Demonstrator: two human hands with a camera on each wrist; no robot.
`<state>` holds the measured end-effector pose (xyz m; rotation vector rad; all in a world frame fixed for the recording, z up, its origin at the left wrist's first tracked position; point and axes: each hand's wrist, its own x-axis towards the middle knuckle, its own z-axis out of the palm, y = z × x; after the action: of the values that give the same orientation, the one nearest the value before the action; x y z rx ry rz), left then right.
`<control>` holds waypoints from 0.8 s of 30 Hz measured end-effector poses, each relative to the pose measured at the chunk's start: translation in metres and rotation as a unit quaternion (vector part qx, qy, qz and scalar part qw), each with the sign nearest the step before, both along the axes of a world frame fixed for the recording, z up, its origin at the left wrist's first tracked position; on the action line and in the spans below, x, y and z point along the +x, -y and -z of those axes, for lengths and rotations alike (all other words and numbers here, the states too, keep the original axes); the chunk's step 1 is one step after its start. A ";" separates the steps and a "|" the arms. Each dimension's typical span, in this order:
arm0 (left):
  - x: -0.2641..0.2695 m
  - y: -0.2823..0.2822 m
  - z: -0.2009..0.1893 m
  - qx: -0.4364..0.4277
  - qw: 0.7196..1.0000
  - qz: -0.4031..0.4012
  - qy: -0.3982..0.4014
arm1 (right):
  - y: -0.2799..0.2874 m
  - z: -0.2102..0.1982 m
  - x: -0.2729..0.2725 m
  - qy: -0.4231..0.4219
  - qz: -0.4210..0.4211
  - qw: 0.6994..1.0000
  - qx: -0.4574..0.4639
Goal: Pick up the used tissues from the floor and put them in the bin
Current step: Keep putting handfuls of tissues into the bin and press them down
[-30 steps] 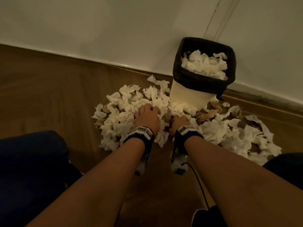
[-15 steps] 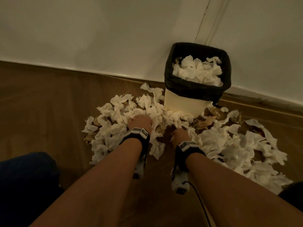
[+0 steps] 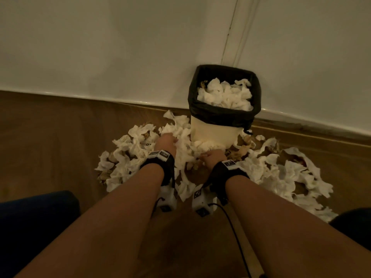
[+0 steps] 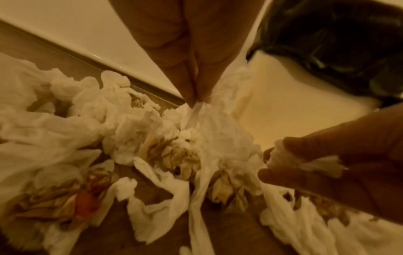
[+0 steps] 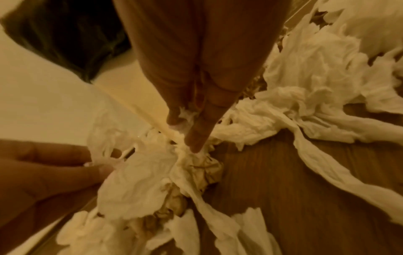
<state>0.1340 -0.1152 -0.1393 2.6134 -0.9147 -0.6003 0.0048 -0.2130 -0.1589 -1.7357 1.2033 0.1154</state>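
A heap of crumpled white and brown used tissues covers the wooden floor around a cream bin with a black liner. White tissues fill the bin close to its rim. My left hand is down in the heap just left of the bin's base, and its fingertips pinch a white tissue. My right hand is at the bin's front foot. Its fingers hold a wad of white tissue, which also shows in that fist in the left wrist view.
The bin stands against a white wall with a skirting line along the floor. More tissues spread out to the right. Bare wooden floor lies to the left. My dark-clothed knees frame the bottom corners.
Both hands have slid forward through the heap toward the bin's base and closed on tissues. The head view has tilted up, so more wall shows.
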 end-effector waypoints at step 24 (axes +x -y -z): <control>-0.008 0.027 -0.199 -0.267 0.963 -0.023 0.001 | 0.061 -0.211 -0.025 0.341 0.180 0.923 -0.015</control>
<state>0.1259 -0.1419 0.0602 2.1400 -0.8689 -0.2850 -0.0200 -0.2742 0.0520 -1.3657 0.9637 -0.6794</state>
